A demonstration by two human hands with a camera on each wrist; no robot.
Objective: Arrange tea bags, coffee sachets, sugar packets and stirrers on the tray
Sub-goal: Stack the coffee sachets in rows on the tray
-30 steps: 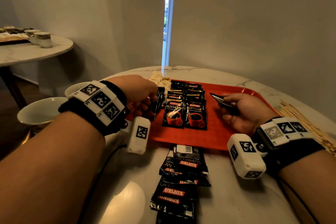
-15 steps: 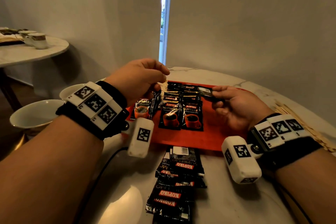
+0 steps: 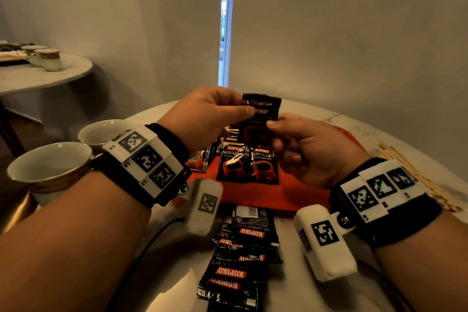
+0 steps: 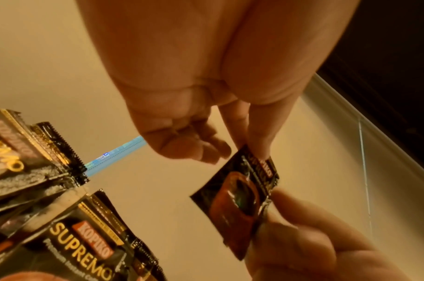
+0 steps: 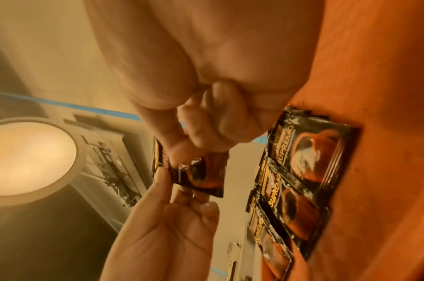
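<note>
A black Kopiko coffee sachet (image 3: 260, 114) hangs upright in the air above the red tray (image 3: 291, 197). My left hand (image 3: 215, 114) pinches its left edge near the top, and my right hand (image 3: 298, 144) pinches its right edge lower down. The wrist views show the same sachet (image 4: 240, 197) (image 5: 201, 175) held between thumb and fingers of both hands. Rows of coffee sachets (image 3: 249, 164) lie face up on the tray. A loose pile of sachets (image 3: 240, 256) lies on the marble table in front of the tray. Wooden stirrers (image 3: 410, 175) lie at the right.
Two white cups with gold rims (image 3: 48, 167) (image 3: 101, 132) stand at the left of the table. A second round table (image 3: 43, 76) with cups stands at the far left. A black cable (image 3: 152, 243) runs across the table under my left wrist.
Both hands rose from the tray and came together. The right hand brought its sachet up, and the left hand took hold of it too. The sachet turned upright.
</note>
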